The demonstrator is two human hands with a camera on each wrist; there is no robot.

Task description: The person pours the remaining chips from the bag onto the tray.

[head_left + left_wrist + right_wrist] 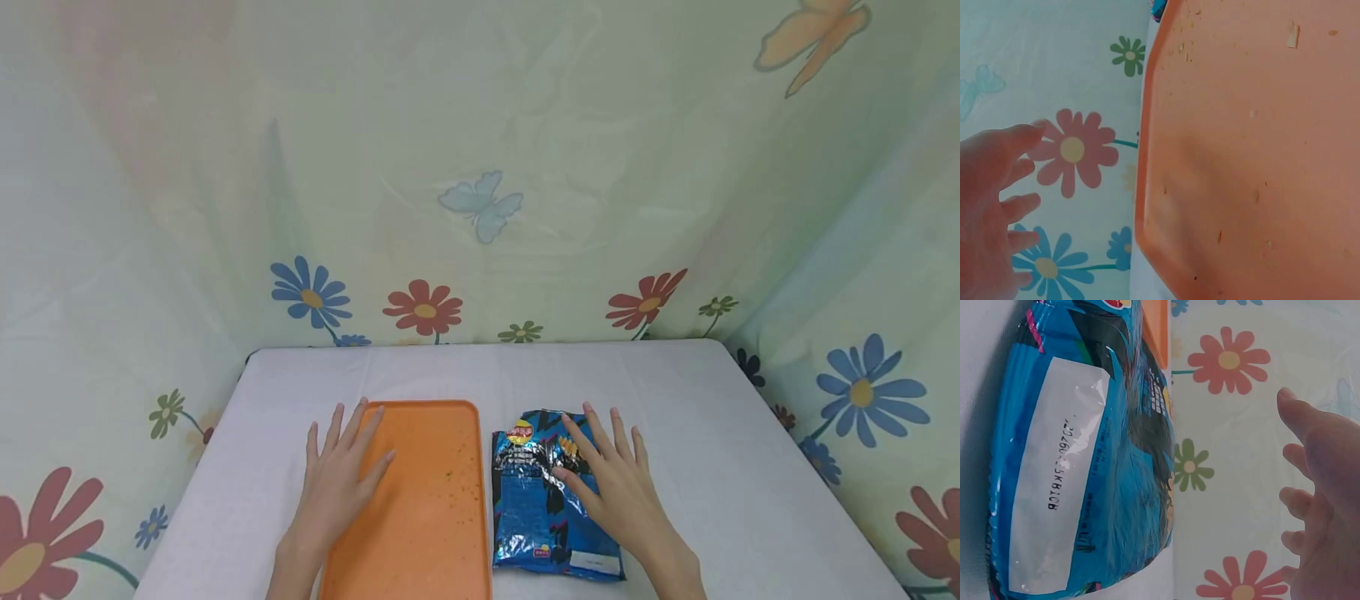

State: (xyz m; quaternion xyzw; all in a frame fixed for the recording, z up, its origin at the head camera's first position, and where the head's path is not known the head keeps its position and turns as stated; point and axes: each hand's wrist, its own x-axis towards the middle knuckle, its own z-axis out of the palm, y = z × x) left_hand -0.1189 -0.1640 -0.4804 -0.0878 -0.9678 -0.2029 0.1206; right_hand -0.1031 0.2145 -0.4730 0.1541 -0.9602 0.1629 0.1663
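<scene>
The blue chip bag [551,496] lies flat near the table's [712,433] front edge, its long side running front to back, logo end toward the far edge. The right hand [611,483] hovers over it, fingers straight. The right wrist view shows its white label [1060,481]. The left hand [337,479] lies open on the orange tray [427,508] just beside.
</scene>
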